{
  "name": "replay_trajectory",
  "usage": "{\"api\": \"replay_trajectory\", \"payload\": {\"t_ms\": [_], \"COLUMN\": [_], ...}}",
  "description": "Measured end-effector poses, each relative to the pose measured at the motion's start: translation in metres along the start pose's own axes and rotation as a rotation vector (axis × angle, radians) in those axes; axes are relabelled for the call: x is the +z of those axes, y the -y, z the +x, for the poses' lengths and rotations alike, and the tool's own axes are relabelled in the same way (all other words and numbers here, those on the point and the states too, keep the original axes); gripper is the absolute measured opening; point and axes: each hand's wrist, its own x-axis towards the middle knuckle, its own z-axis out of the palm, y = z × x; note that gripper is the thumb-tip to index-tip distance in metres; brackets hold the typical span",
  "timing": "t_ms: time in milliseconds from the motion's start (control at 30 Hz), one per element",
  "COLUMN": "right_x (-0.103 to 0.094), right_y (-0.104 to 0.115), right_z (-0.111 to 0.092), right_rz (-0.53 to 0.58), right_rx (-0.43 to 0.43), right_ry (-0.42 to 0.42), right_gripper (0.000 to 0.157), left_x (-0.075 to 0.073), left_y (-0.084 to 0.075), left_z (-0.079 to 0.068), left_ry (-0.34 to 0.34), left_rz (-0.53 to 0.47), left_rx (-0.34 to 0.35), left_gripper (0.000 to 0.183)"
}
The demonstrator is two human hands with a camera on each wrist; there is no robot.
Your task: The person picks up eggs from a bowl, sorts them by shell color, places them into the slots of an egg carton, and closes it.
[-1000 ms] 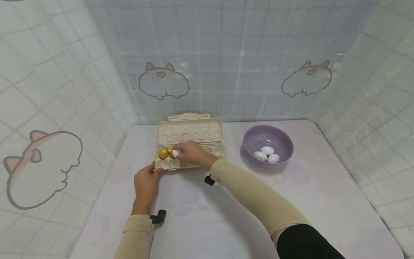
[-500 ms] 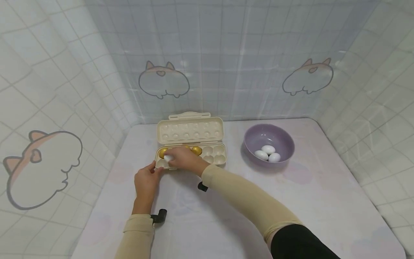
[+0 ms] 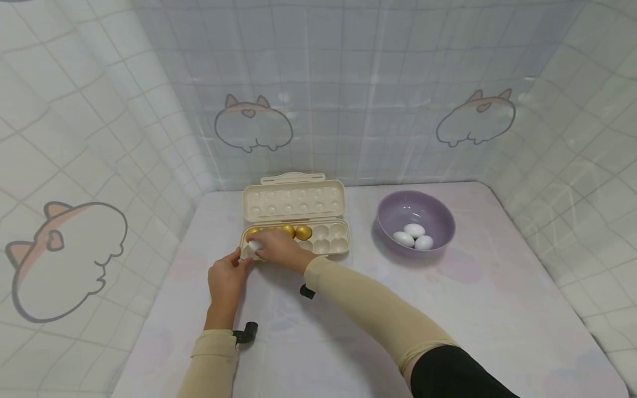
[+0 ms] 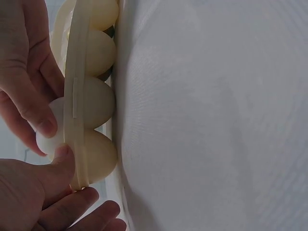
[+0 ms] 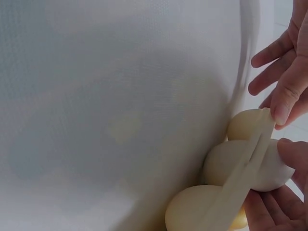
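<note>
A cream plastic egg carton [image 3: 293, 200] lies with its lid folded back. My left hand [image 3: 226, 279] grips its front left corner, thumb on the rim and fingers beneath, as the left wrist view shows. My right hand [image 3: 281, 247] reaches over the carton and pinches a white egg [image 3: 254, 245] between thumb and fingers. This egg is low over the front row at the left end, right at the rim in the right wrist view. Gold eggs [image 3: 303, 232] sit in the back row, partly hidden by the right hand. Cups [image 3: 339, 245] at the carton's right end hold nothing.
To the right stands a purple bowl [image 3: 439, 213] with three white eggs [image 3: 414, 230] inside. A pale cloth covers the table [image 3: 497, 309]. Tile-patterned curtains [image 3: 348, 110] close in the back and both sides.
The right hand has moved left and toward the front row, carrying the white egg from beside the second gold egg to the left end. The left hand stays at the corner.
</note>
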Motion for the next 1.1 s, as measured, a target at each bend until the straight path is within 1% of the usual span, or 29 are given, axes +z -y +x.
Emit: {"api": "replay_trajectory", "payload": {"t_ms": [233, 433, 533, 667, 800, 900, 1000, 1100], "right_x": [0.005, 0.006, 0.008, 0.013, 0.016, 0.017, 0.017, 0.016], "right_y": [0.004, 0.012, 0.014, 0.013, 0.012, 0.011, 0.011, 0.012], "right_z": [0.002, 0.002, 0.003, 0.005, 0.005, 0.005, 0.004, 0.004], "right_rz": [0.021, 0.050, 0.051, 0.030, 0.034, 0.049, 0.063, 0.065], "right_rx": [0.014, 0.004, -0.007, 0.002, 0.022, 0.040, 0.054, 0.059], "right_ry": [-0.015, -0.028, -0.038, -0.064, -0.090, -0.092, -0.089, -0.087], "right_gripper": [0.044, 0.044, 0.043, 0.042, 0.032, 0.024, 0.021, 0.020], "left_x": [-0.001, -0.002, -0.002, 0.000, 0.000, 0.000, 0.000, 0.000], "left_y": [0.000, -0.003, -0.005, -0.005, -0.003, -0.002, 0.000, 0.001], "left_z": [-0.001, -0.002, -0.003, -0.003, -0.003, -0.003, -0.002, -0.001], "left_ry": [-0.012, 0.004, 0.010, 0.006, -0.014, -0.029, -0.032, -0.030], "left_rz": [-0.001, -0.016, -0.013, -0.013, -0.013, -0.009, -0.007, -0.008], "left_rx": [0.010, -0.025, -0.037, -0.038, -0.013, 0.014, 0.026, 0.022], "left_gripper": [0.050, 0.047, 0.046, 0.046, 0.046, 0.046, 0.046, 0.047]}}
